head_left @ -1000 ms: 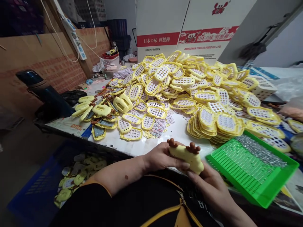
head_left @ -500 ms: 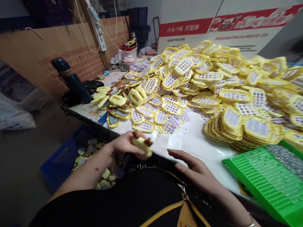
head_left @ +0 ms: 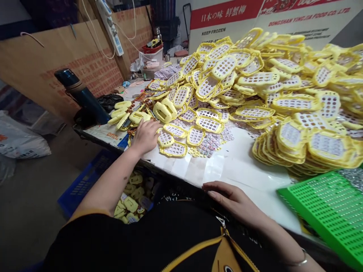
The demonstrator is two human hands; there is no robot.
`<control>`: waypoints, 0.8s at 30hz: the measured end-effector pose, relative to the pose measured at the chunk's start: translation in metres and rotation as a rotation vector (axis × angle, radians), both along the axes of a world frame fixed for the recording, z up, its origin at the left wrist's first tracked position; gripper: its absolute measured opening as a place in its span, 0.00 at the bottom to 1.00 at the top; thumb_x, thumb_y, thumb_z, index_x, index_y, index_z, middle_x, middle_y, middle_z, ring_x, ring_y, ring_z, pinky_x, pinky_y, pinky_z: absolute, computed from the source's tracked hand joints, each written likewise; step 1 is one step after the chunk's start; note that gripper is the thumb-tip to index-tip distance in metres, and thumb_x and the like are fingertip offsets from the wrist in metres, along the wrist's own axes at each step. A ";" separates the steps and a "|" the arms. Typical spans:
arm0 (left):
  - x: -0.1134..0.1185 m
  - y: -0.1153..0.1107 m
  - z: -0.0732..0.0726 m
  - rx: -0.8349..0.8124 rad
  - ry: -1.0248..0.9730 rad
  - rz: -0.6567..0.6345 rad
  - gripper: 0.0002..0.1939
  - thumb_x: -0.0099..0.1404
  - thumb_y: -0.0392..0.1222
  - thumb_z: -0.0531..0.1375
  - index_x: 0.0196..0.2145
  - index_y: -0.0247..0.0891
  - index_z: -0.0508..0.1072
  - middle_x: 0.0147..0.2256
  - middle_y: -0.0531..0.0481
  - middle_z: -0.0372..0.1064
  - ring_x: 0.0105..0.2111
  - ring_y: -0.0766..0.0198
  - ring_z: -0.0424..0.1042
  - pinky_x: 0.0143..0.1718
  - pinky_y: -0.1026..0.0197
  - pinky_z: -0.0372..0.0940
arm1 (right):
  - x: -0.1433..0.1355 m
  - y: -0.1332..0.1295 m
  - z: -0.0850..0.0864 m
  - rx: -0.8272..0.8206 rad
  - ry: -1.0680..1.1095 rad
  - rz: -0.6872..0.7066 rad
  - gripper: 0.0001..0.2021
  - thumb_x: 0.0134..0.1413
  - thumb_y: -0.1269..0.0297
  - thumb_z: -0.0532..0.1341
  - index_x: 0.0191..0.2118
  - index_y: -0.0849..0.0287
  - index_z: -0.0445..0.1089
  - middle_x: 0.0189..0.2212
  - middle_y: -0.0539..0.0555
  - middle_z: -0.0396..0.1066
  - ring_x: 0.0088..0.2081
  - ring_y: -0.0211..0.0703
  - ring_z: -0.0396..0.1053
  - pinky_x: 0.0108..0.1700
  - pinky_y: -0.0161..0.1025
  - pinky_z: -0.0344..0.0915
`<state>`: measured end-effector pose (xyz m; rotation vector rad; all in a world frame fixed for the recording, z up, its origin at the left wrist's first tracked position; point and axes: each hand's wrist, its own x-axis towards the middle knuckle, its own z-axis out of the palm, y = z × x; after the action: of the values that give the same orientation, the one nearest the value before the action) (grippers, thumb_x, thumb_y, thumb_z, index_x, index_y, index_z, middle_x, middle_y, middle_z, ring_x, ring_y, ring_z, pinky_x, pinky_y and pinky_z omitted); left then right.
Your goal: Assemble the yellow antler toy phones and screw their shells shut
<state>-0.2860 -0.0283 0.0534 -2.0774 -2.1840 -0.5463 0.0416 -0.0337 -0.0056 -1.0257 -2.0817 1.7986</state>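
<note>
My left hand (head_left: 146,136) reaches out palm down over the left group of yellow plastic toy shells, its fingers apart and its fingertips touching a yellow shell with a slot (head_left: 140,116). Its thumb side lies beside yellow frames with white dotted panels (head_left: 174,149). Brown parts (head_left: 147,107) poke out among the shells. My right hand (head_left: 231,198) rests at the table's front edge with its fingers stretched out and nothing in them. Small printed button-like pieces (head_left: 208,144) lie on the white tabletop (head_left: 224,162) beyond it.
A large heap of yellow frames (head_left: 255,79) covers the back and right. Stacked frames (head_left: 292,147) stand by a green slotted tray (head_left: 326,204). A dark blue flask (head_left: 75,94) leans at the left. Below the edge, a blue crate (head_left: 82,181) holds yellow pieces.
My left hand has moved forward and up from the table edge to the left group of shells. The yellow piece with brown parts is no longer in it. My right hand stays nearly in place.
</note>
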 end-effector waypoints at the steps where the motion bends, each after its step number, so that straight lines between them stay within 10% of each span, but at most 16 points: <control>1: -0.002 0.022 -0.002 0.005 0.060 -0.022 0.20 0.61 0.32 0.53 0.50 0.39 0.72 0.56 0.43 0.67 0.59 0.52 0.60 0.64 0.44 0.40 | -0.001 0.001 -0.001 0.001 -0.001 -0.011 0.23 0.53 0.44 0.59 0.44 0.58 0.74 0.43 0.58 0.77 0.45 0.51 0.74 0.50 0.47 0.70; 7: -0.026 0.109 0.001 -0.064 0.238 -0.177 0.18 0.54 0.26 0.53 0.40 0.38 0.74 0.51 0.41 0.70 0.60 0.49 0.57 0.64 0.40 0.35 | -0.006 0.008 -0.010 -0.060 0.040 -0.087 0.22 0.55 0.45 0.58 0.44 0.58 0.74 0.42 0.58 0.77 0.44 0.50 0.74 0.48 0.48 0.71; 15: -0.066 0.083 0.014 0.090 0.308 0.000 0.05 0.57 0.38 0.57 0.33 0.39 0.71 0.36 0.41 0.73 0.44 0.48 0.68 0.53 0.45 0.55 | 0.000 0.020 -0.012 -0.199 0.133 -0.110 0.23 0.53 0.44 0.60 0.43 0.58 0.74 0.39 0.58 0.77 0.40 0.47 0.74 0.44 0.44 0.72; 21: -0.060 0.090 0.029 0.411 -0.219 0.342 0.17 0.49 0.48 0.67 0.32 0.38 0.67 0.31 0.49 0.68 0.31 0.60 0.69 0.35 0.57 0.65 | 0.002 0.020 -0.013 -0.289 0.190 -0.146 0.22 0.52 0.45 0.61 0.42 0.60 0.74 0.37 0.58 0.77 0.39 0.45 0.74 0.44 0.45 0.71; 24: -0.042 0.092 0.044 0.603 -0.399 0.294 0.20 0.49 0.51 0.67 0.32 0.39 0.65 0.31 0.51 0.67 0.31 0.62 0.70 0.34 0.59 0.66 | 0.003 0.019 -0.015 -0.331 0.214 -0.163 0.22 0.51 0.45 0.62 0.42 0.60 0.74 0.37 0.58 0.77 0.39 0.44 0.74 0.45 0.44 0.70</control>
<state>-0.3279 0.0639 0.0977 -1.3960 -2.0750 -1.4604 0.0447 -0.0147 -0.0204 -0.9930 -1.5649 2.1058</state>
